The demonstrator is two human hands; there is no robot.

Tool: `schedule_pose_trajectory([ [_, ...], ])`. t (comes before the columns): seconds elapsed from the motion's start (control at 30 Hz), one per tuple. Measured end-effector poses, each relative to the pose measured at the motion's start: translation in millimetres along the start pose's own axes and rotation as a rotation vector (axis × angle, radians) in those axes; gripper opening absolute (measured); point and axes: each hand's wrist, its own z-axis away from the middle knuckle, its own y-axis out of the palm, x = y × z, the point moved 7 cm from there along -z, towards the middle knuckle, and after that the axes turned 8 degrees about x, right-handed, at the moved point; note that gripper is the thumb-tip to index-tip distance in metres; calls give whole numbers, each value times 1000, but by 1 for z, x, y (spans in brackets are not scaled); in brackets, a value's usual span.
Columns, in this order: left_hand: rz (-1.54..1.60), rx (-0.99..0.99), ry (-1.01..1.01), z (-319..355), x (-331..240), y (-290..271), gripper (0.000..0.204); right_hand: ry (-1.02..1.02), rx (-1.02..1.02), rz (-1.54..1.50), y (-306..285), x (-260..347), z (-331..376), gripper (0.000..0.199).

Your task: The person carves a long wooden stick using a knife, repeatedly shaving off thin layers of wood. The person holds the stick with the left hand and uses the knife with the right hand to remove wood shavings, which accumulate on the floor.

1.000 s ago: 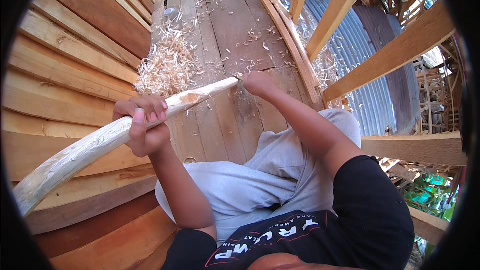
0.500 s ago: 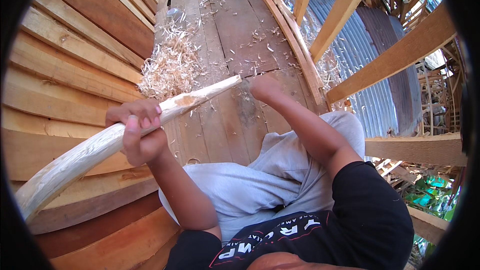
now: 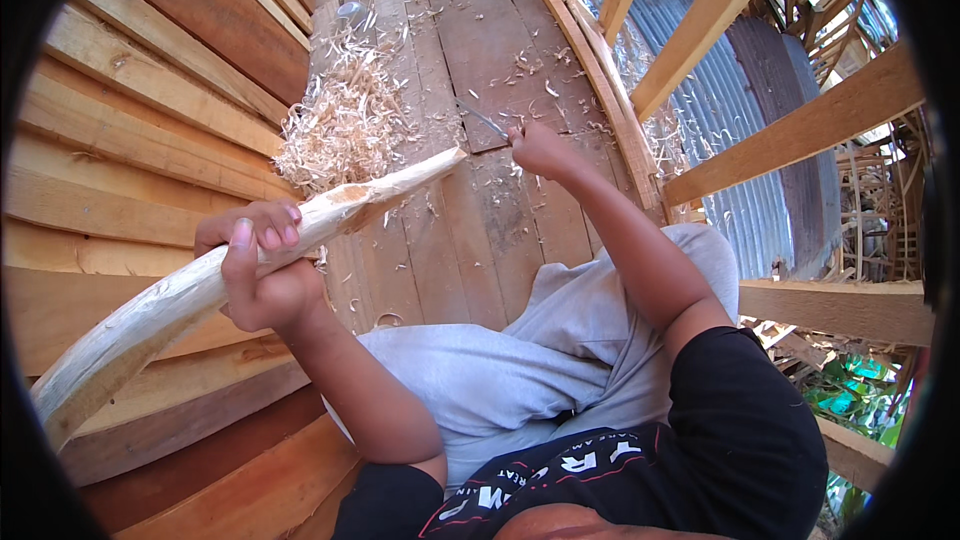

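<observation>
A long, curved, peeled wooden branch [image 3: 150, 305] slants up from the lower left, its carved, tapered end lying toward the middle. My left hand [image 3: 262, 265] is wrapped round it about midway. Beyond the tapered tip, my right hand [image 3: 540, 151] is closed on the handle of a knife [image 3: 482, 118], whose thin blade points up and left, apart from the branch. The handle itself is mostly hidden in my fist. Below the branch, my legs in grey trousers [image 3: 480, 370] are folded on the plank floor.
A heap of pale wood shavings [image 3: 345, 125] lies beside the plank wall [image 3: 140, 150] on the left. A small clear round object [image 3: 352, 12] sits behind it. On the right run a low wooden edge [image 3: 600, 80] and slanted railing posts [image 3: 800, 125], with corrugated metal sheets [image 3: 725, 120] beyond.
My right hand has moved up and a little right, away from the branch tip, and the knife blade now shows. The branch and my left hand have shifted slightly left.
</observation>
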Motion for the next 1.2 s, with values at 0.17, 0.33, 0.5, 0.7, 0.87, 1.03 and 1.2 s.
schedule_pose_trajectory([
  [0.17,17,-4,2,1,2,2,8,-88,-318,154,4,-40,-26,21],
  [0.33,11,28,20,3,-1,9,8,-169,-505,306,-17,-35,-17,23],
  [0.5,-25,22,42,3,0,14,6,37,83,488,27,-49,-28,44],
  [0.7,-49,16,53,0,-9,15,7,37,-7,463,65,-38,-17,56],
  [0.87,-53,-12,57,2,-21,2,8,-217,25,615,77,24,21,42],
  [1.03,-59,61,53,1,-25,7,9,-349,-83,505,90,5,14,18],
  [1.2,-32,31,93,1,-34,3,9,-400,-185,316,76,6,14,12],
])
